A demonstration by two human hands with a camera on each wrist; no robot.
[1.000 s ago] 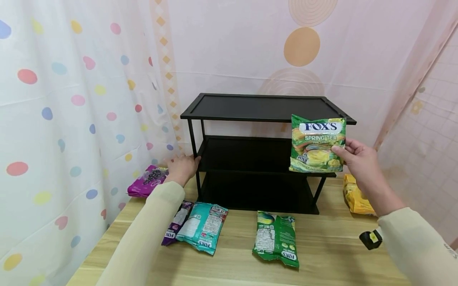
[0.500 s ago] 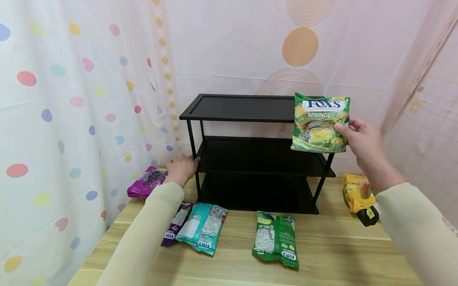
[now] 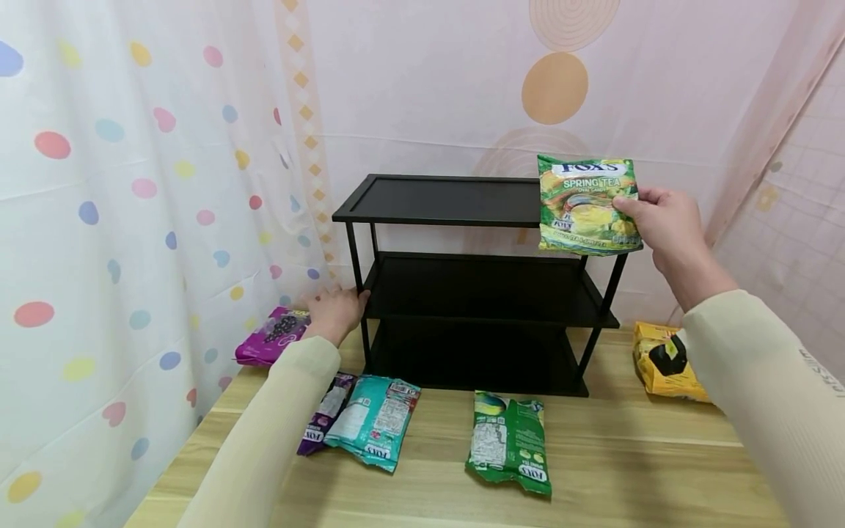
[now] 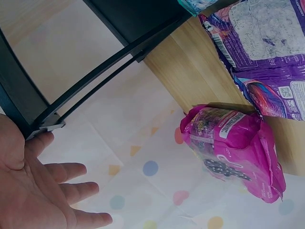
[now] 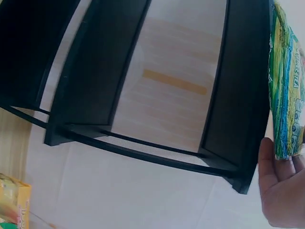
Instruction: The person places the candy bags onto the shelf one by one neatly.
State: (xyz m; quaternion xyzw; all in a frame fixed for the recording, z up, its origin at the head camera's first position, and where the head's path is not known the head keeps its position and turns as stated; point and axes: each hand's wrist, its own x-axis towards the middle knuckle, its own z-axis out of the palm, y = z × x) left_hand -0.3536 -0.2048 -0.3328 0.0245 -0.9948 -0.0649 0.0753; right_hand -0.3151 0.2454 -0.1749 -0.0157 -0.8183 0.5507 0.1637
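One green candy bag sits at nine o'clock from the right hand, pinched at its edge, and at two o'clock on the black rack. At the rack's nine o'clock, the left hand touches it, fingers extended.

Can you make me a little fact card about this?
Right hand: pinches a square green plastic Spring Tea bag
Left hand: touches the left side of a black three-tier shelf
Left of shelf: magenta plastic grape bag
Right of shelf: yellow plastic bag
Nearer the person: purple plastic bag, teal plastic bag, dark-green plastic bag
Underneath: pale wood-grain table
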